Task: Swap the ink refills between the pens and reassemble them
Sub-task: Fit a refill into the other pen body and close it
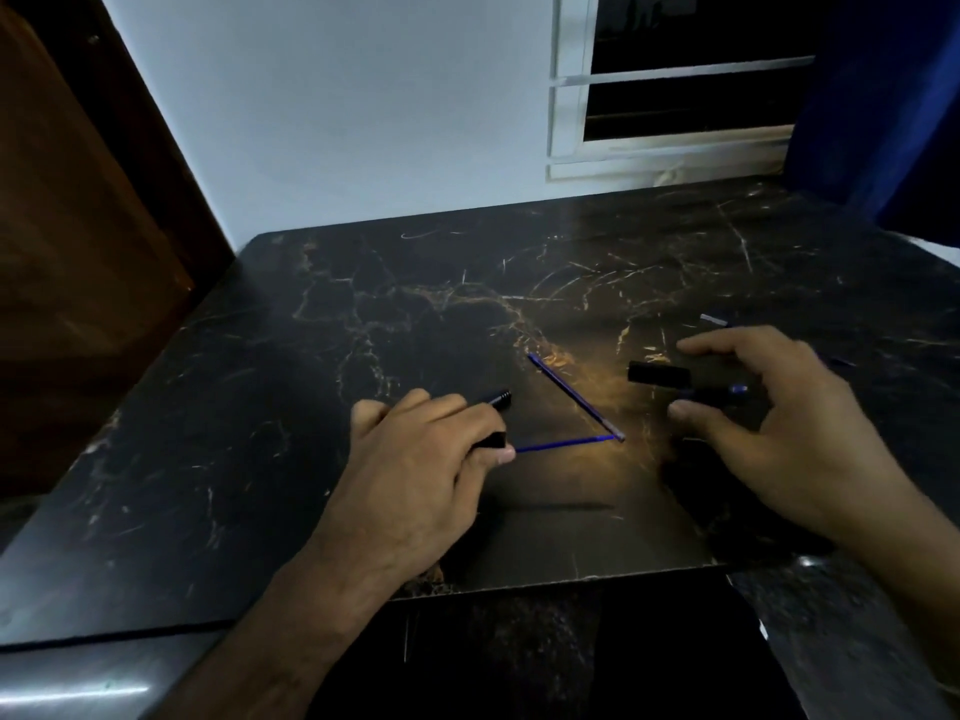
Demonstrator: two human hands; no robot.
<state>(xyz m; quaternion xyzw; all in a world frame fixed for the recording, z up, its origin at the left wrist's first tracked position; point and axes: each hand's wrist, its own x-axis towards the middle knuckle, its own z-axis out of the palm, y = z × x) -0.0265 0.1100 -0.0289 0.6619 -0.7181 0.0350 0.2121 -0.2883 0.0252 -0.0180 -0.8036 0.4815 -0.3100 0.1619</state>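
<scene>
On the black marble table [415,314], my left hand [421,465] is closed around black pen barrel pieces; one ridged end [500,397] pokes out past my index finger and another black end [489,440] shows above my thumb. A thin blue refill [566,443] sticks out to the right from my thumb. A second blue refill [574,396] lies diagonally on the table, and the two tips meet. My right hand [779,423] hovers with fingers spread around a black pen piece [658,375] and a dark part with a blue end [737,389].
A small silvery piece [712,319] lies on the table beyond my right hand. A white wall and a window [675,96] stand behind the table, a brown wooden panel [78,252] is at the left, and a blue curtain [893,122] hangs at the right.
</scene>
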